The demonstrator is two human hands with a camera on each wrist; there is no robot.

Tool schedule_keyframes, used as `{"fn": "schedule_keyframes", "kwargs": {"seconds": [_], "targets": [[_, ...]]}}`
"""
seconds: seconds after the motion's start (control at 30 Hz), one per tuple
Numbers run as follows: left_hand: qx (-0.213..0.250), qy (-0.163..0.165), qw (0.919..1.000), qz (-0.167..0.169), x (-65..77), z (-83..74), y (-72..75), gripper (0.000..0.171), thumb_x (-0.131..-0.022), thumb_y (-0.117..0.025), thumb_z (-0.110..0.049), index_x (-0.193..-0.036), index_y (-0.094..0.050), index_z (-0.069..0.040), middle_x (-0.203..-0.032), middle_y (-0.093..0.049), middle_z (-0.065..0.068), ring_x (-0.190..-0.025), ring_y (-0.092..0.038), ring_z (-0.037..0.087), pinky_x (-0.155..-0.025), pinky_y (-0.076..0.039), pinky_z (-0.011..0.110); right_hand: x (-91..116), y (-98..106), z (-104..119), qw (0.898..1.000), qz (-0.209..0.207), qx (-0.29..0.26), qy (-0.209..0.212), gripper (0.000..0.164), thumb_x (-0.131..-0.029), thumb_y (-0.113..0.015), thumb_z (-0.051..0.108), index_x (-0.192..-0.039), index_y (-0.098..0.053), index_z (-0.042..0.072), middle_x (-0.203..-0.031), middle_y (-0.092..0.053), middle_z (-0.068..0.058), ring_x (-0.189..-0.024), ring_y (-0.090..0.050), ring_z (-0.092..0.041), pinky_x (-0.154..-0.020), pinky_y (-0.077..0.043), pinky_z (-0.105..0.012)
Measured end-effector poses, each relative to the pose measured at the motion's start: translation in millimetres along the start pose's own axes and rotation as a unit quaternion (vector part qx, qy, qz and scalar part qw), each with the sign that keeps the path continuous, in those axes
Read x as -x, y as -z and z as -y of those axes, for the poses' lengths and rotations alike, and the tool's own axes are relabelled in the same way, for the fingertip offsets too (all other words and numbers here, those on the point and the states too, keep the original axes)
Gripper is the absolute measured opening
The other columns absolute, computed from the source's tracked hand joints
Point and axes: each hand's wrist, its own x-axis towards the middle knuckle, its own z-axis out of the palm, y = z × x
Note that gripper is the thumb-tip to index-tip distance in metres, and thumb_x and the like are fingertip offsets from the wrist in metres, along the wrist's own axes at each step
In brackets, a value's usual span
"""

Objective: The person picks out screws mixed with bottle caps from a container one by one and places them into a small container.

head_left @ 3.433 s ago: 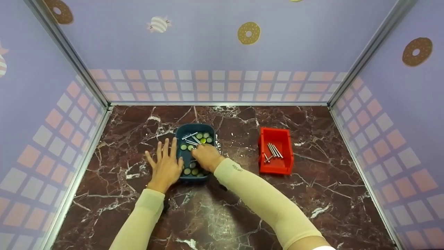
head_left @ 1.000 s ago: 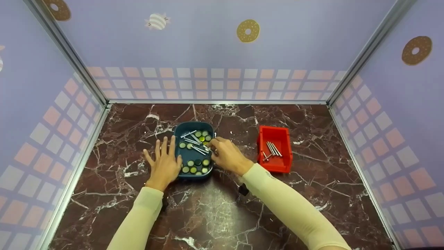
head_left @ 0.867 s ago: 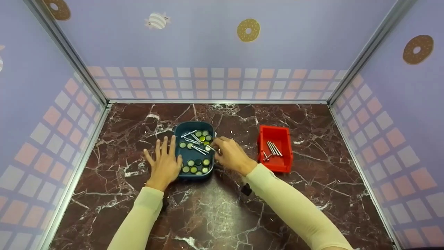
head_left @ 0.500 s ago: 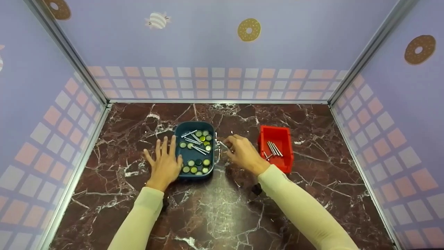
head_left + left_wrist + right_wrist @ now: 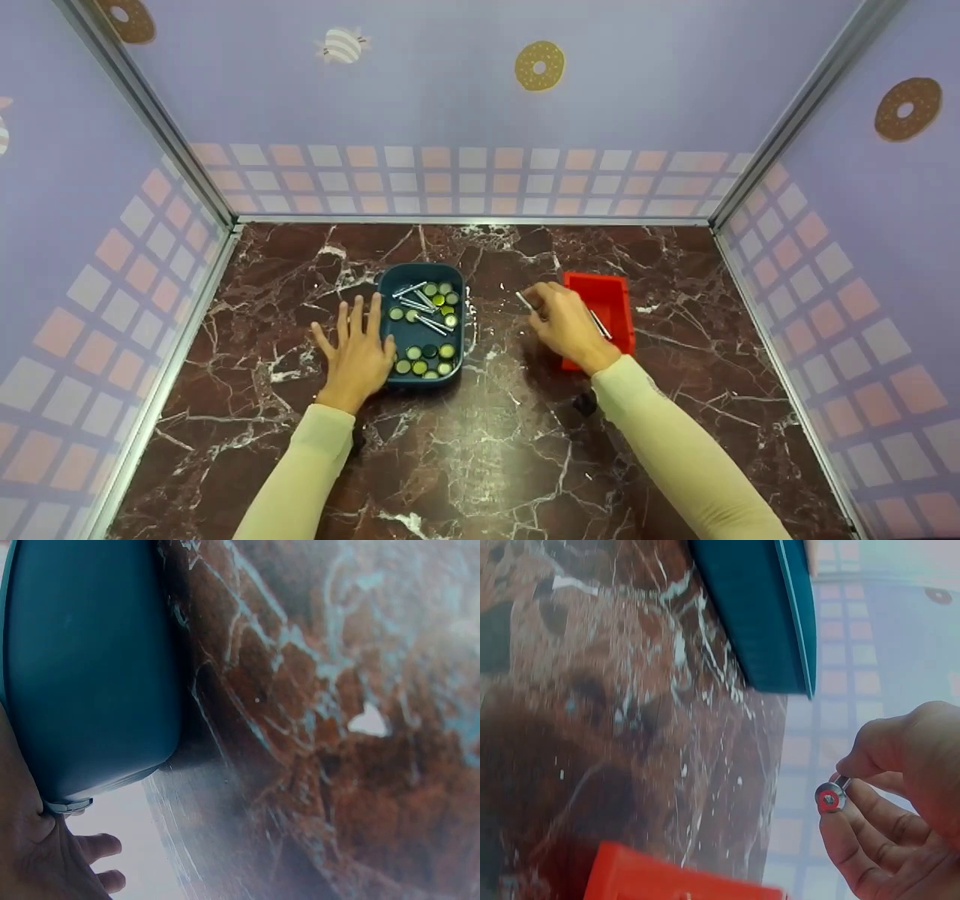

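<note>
My right hand (image 5: 564, 321) pinches a silver screw (image 5: 525, 301) between thumb and fingers, beside the left wall of the red bin (image 5: 594, 280) and overlapping it. Up close in the right wrist view, the screw's round flat head (image 5: 830, 798) has a recess in its middle. Across the left edge of a dark teal tray (image 5: 421, 271) lies my left hand (image 5: 355, 364), fingers straight and spread. In the tray are several silver screws (image 5: 433, 324) and several round green and pale discs (image 5: 418, 367) like bottle caps. More screws (image 5: 600, 325) lie in the bin, partly hidden by my right hand.
Both containers stand on a dark red marbled tabletop (image 5: 480, 450), with a stretch of it between them. Patterned lilac walls (image 5: 465, 90) rise at the back and both sides, edged by metal rails (image 5: 472, 220).
My right hand came out of the tray with a screw and moved right, across the gap to the red bin. The left hand has stayed at the tray's edge.
</note>
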Motion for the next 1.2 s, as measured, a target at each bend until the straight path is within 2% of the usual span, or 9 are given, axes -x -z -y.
{"fn": "schedule_keyframes", "kwargs": {"seconds": [0.37, 0.6, 0.8, 1.2], "targets": [[-0.001, 0.001, 1.0, -0.001, 0.0, -0.3, 1.4, 0.084, -0.118, -0.058, -0.033, -0.189, -0.017, -0.016, -0.195, -0.019, 0.025, -0.183, -0.01, 0.053, -0.135, 0.01, 0.092, 12, 21, -31, 0.997, -0.045, -0.003, -0.066, 0.035, -0.094, -0.075, -0.009, -0.128, -0.08, -0.004, -0.104, -0.082, -0.019, -0.089, -0.079, -0.031, -0.08, -0.065, -0.042], [-0.002, 0.002, 1.0, 0.001, -0.2, -1.2, 1.6, 0.084, -0.118, -0.057, -0.033, -0.189, -0.017, -0.015, -0.195, -0.019, 0.025, -0.183, -0.009, 0.052, -0.135, 0.011, 0.091, 17, 27, -48, 0.993, -0.071, 0.003, -0.096, 0.036, -0.094, -0.072, -0.008, -0.129, -0.08, -0.005, -0.103, -0.084, -0.021, -0.09, -0.083, -0.037, -0.082, -0.068, -0.052], [-0.003, 0.003, 1.0, 0.001, -0.2, -1.0, 0.9, 0.084, -0.118, -0.057, -0.033, -0.189, -0.017, -0.015, -0.195, -0.019, 0.025, -0.183, -0.01, 0.052, -0.135, 0.01, 0.091, 21, 27, -60, 0.989, -0.062, 0.028, -0.132, 0.033, -0.096, -0.074, -0.003, -0.128, -0.078, -0.005, -0.108, -0.083, -0.024, -0.098, -0.081, -0.042, -0.09, -0.068, -0.058], [-0.007, 0.006, 0.9999, 0.008, -0.5, -1.1, 1.0, 0.085, -0.119, -0.057, -0.034, -0.19, -0.014, -0.017, -0.195, -0.018, 0.024, -0.183, -0.009, 0.052, -0.135, 0.01, 0.091, 22, 25, -71, 0.983, -0.025, 0.07, -0.166, 0.036, -0.097, -0.076, 0.001, -0.132, -0.076, -0.006, -0.115, -0.084, -0.027, -0.1, -0.083, -0.046, -0.091, -0.067, -0.065]]}}
